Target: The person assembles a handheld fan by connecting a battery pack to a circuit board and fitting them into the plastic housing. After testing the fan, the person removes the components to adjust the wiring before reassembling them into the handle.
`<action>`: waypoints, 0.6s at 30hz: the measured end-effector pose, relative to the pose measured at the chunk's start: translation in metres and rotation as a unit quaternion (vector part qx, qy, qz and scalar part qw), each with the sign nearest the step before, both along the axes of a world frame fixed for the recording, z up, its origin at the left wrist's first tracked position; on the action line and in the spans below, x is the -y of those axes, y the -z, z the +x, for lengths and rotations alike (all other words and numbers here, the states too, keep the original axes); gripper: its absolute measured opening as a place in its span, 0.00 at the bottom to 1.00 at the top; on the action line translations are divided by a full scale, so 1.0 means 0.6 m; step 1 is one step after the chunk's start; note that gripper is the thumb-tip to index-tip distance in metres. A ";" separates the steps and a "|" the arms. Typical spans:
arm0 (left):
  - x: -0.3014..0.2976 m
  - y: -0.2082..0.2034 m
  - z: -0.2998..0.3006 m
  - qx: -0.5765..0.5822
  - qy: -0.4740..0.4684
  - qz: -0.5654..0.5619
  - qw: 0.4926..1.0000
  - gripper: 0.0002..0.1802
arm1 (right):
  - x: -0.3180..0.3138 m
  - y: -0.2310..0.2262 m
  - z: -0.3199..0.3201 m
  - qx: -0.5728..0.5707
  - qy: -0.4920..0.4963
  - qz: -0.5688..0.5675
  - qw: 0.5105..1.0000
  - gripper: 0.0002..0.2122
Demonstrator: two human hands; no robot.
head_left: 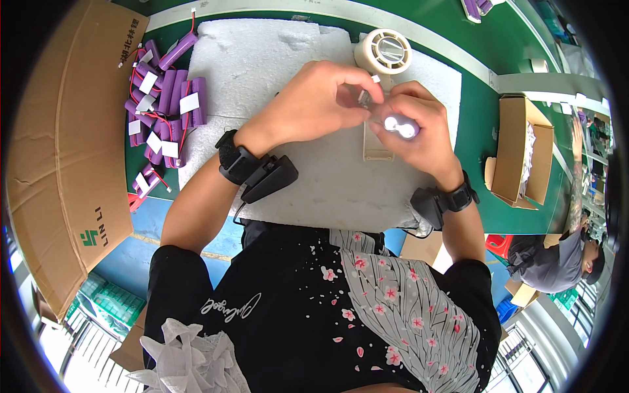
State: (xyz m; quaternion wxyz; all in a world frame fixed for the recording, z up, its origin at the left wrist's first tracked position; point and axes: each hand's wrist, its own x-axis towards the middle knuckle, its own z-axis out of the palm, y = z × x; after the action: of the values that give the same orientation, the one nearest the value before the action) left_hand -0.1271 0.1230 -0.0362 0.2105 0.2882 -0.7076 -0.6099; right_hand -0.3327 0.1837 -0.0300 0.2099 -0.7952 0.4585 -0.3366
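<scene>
My right hand point(422, 124) is closed around a purple battery pack point(407, 128), whose two shiny round cell ends face me. Its fingertips meet those of my left hand point(314, 98), bent in a pinch. Something small and silvery shows between the left thumb and index finger, too small to name. A little white plug point(375, 78) sticks out by the left index fingertip. Under and beyond both hands lies a cream-coloured device with a round, slotted head point(386, 51); its slim body point(378, 149) is partly hidden by my right hand.
A white foam sheet point(262, 59) covers the green table point(475, 131). Several purple battery packs point(173, 92) with red wires and white tags lie piled at its left. A large cardboard box point(72, 150) stands far left, a smaller open carton point(524, 154) at right. Another person point(550, 262) is beyond.
</scene>
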 end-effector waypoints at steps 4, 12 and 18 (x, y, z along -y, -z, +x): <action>0.008 0.007 0.006 -0.008 0.032 -0.032 0.999 0.11 | -0.005 0.000 -0.012 0.070 0.016 0.007 0.997 0.09; 0.012 0.007 0.009 -0.022 0.034 -0.014 0.999 0.08 | -0.013 -0.002 -0.008 0.084 0.026 -0.024 0.996 0.13; 0.014 -0.001 0.003 -0.047 -0.003 0.070 0.996 0.20 | -0.008 -0.001 -0.011 -0.041 0.004 -0.085 0.996 0.16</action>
State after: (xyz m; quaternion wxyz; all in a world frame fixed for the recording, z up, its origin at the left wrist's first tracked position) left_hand -0.1253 0.1149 -0.0357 0.2246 0.2758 -0.6518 -0.6698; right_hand -0.3391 0.1887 -0.0291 0.1210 -0.8214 0.4401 -0.3420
